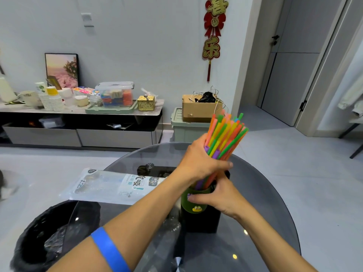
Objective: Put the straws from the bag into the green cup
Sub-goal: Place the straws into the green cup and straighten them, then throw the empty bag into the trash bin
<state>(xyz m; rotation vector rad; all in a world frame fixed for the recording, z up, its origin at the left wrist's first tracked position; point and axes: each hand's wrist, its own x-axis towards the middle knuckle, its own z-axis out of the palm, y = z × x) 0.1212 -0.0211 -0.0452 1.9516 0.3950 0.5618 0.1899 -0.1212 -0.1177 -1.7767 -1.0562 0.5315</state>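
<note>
You are nearly done — your left hand [198, 160] has its grip wrapped round the straws [224, 138], their lower ends already in the green cup [193, 199] at centre frame, which your right hand [218, 197] clasps; the bag [110, 186] lies apparently emptied on the tabletop [265, 193] — only letting go remains.

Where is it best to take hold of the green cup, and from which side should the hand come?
Probably grip the green cup with the yellow duck sticker around its upper wall, coming from the side. The bundle of colourful plastic straws fills and leans out of its mouth, so the top is blocked. The right hand already holds it this way, while the left hand grips the straws.
</note>
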